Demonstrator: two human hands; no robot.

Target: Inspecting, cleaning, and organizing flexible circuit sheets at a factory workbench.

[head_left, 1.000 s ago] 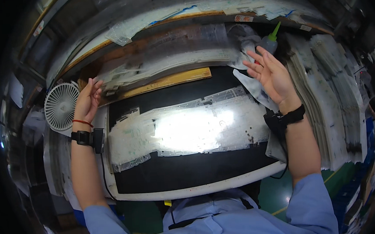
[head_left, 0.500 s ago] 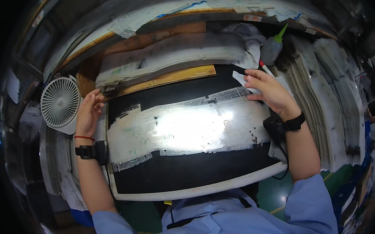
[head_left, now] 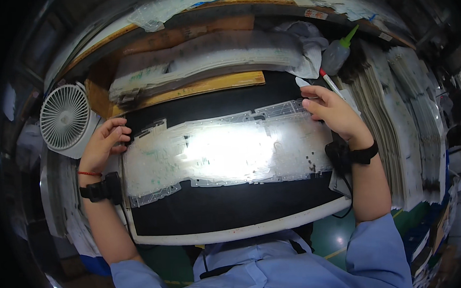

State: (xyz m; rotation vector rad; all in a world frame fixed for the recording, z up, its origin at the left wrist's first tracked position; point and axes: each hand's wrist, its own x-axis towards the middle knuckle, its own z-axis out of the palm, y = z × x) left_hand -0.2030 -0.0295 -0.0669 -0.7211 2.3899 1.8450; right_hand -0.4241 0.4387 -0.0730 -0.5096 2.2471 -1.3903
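Note:
A wide, translucent flexible sheet (head_left: 163,164) with a notched outline and fine circuit-like lines along its edges lies on a black work surface (head_left: 234,207). Bright glare covers its middle, and small dark marks show near its right end. My left hand (head_left: 104,144) is at the sheet's upper left edge, fingers bent and apart. My right hand (head_left: 337,113) is by the upper right corner, with thumb and forefinger separated and the fingertips close to the sheet. Whether either hand touches it, I cannot tell. Both wrists carry black strapped devices.
Behind the sheet, a wooden bar (head_left: 201,92) fronts a stack of similar sheets (head_left: 209,55). A white fan (head_left: 65,120) stands left. At the back right are a green-tipped squeeze bottle (head_left: 336,55) and a red-capped marker (head_left: 330,82). More stacked sheets (head_left: 390,129) line the right side.
My left hand has come down slightly to the sheet's left edge, its fingers more bent. My right thumb and fingers have drawn nearer the right corner. The whole view has shifted slightly.

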